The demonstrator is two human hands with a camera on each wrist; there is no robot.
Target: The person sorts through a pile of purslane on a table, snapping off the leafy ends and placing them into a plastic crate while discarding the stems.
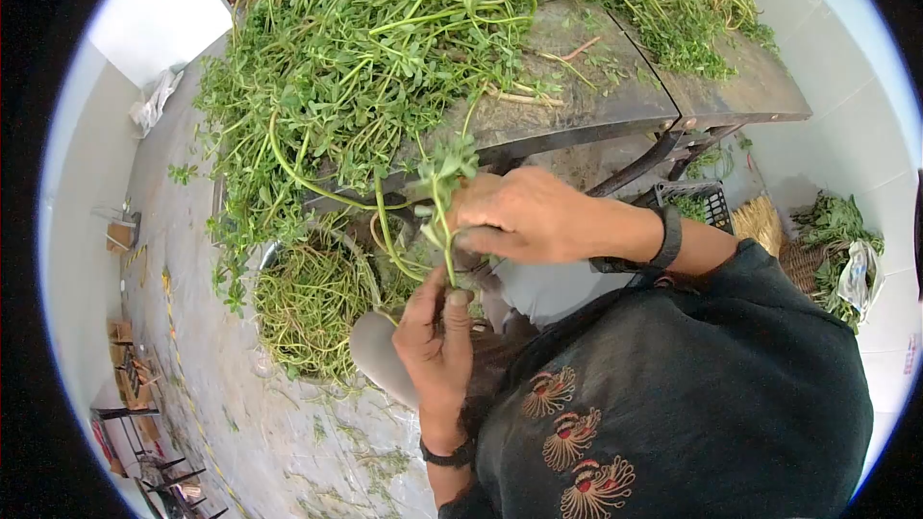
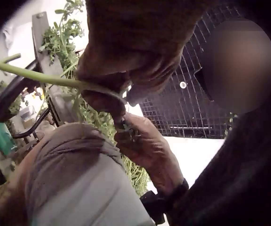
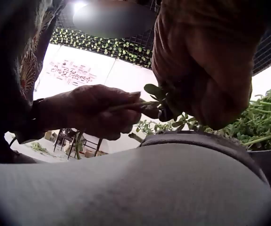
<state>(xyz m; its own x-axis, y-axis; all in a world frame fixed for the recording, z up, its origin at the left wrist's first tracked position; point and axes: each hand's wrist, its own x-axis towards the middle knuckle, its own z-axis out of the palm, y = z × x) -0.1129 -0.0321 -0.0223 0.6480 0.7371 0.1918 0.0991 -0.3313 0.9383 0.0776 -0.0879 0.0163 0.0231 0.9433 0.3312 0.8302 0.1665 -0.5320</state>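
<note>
A leafy green stem (image 1: 442, 207) stands between the two hands in the head view. The left hand (image 1: 437, 346) pinches its lower end between thumb and fingers. Higher on the same stem, the right hand (image 1: 524, 216) grips it near the leaves with curled fingers. In the left wrist view, the left hand (image 2: 135, 52) holds a thick pale stem (image 2: 41, 77), and the right hand (image 2: 147, 146) touches close by. From the right wrist, the left hand (image 3: 93, 110) holds the stem, with the right hand (image 3: 206, 66) at its leafy part.
A large heap of leafy plants (image 1: 385, 58) covers much of the dark table (image 1: 577, 125). Below its edge, a round container holds cut stems (image 1: 312, 303). At the right are a black crate (image 1: 716, 207) and more greens (image 1: 836, 231). Scraps lie on the floor (image 1: 298, 442).
</note>
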